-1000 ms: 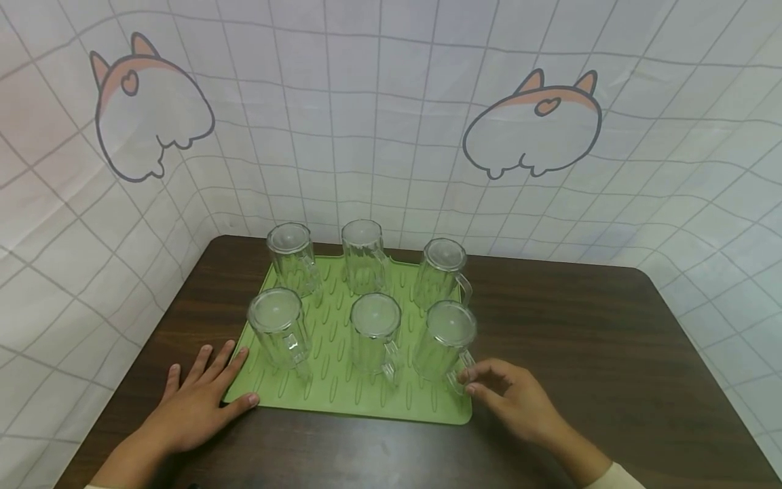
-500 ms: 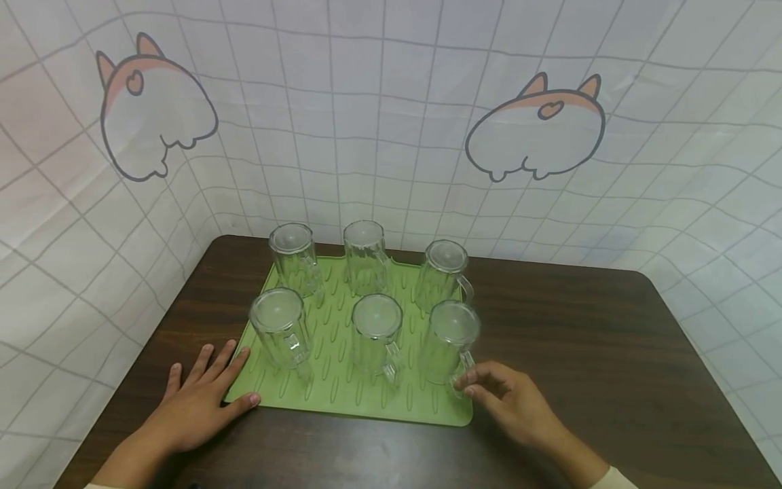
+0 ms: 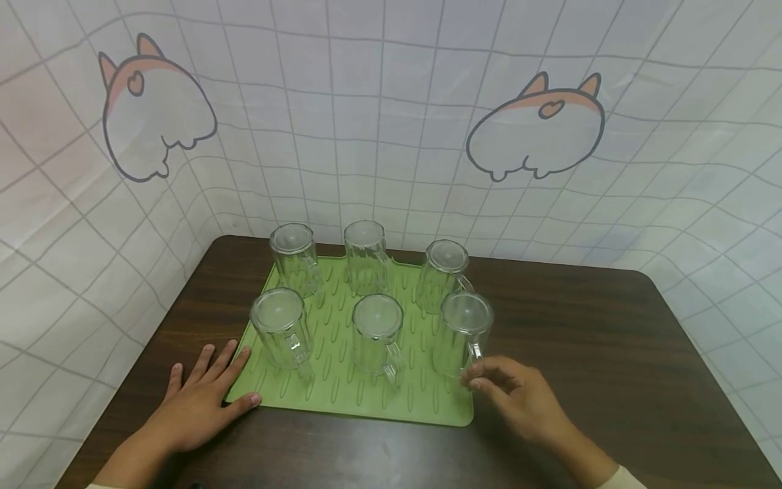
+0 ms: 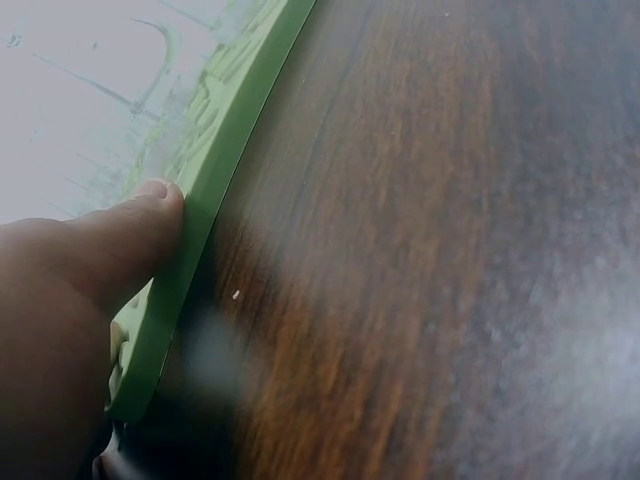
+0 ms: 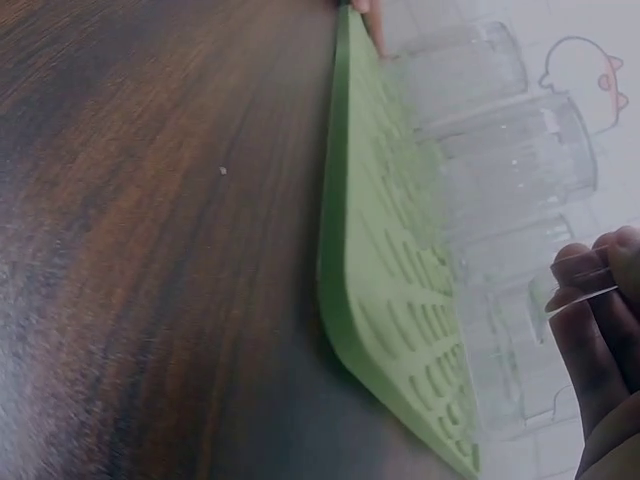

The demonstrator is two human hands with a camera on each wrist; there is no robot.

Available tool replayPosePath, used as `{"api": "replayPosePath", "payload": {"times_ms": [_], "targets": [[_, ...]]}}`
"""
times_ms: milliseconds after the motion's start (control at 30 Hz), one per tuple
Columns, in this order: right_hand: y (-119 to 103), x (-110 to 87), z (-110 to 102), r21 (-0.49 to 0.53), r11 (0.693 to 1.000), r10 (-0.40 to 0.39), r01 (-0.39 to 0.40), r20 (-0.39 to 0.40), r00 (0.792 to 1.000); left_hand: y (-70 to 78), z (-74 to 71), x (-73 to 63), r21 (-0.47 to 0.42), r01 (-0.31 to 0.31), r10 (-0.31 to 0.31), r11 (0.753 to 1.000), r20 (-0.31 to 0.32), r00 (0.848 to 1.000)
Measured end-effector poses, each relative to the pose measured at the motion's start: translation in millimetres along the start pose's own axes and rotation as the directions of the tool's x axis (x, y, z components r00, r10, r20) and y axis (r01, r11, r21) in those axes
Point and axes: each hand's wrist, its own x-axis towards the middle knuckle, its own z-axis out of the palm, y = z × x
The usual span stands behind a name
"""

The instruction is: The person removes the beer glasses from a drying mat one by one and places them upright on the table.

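Observation:
Glass beer mugs stand upside down in two rows on a green ribbed silicone mat (image 3: pixel 342 397). At the front right corner, my right hand (image 3: pixel 522 397) pinches the handle of one glass mug (image 3: pixel 455 343) between thumb and fingers. That mug's handle shows between the fingertips in the right wrist view, where the hand (image 5: pixel 605 330) is at the right edge. My left hand (image 3: pixel 198 407) lies flat with fingers spread at the mat's front left corner. Its thumb (image 4: pixel 140 230) presses on the mat's edge in the left wrist view.
Beside the held mug stand a front middle mug (image 3: pixel 377 339) and a front left mug (image 3: pixel 281 333). Behind are three more, a back left mug (image 3: pixel 294 261), a back middle mug (image 3: pixel 364 261) and a back right mug (image 3: pixel 436 282). The dark wooden table (image 3: pixel 580 326) meets a white grid-patterned curtain (image 3: pixel 391 122).
The held mug has moved right and a little farther back, now overlapping the back right mug's handle. My right hand has shifted slightly right with it. My left hand has stayed in place.

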Motion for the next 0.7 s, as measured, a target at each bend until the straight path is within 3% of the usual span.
{"api": "replayPosePath", "payload": {"times_ms": [700], "targets": [[-24.6, 0.7, -25.8, -0.058, 0.998, 0.014, -0.013, 0.014, 1.0, 1.6, -2.3, 0.0, 0.0, -0.003, 0.003, 1.0, 0.0, 1.0]]}}
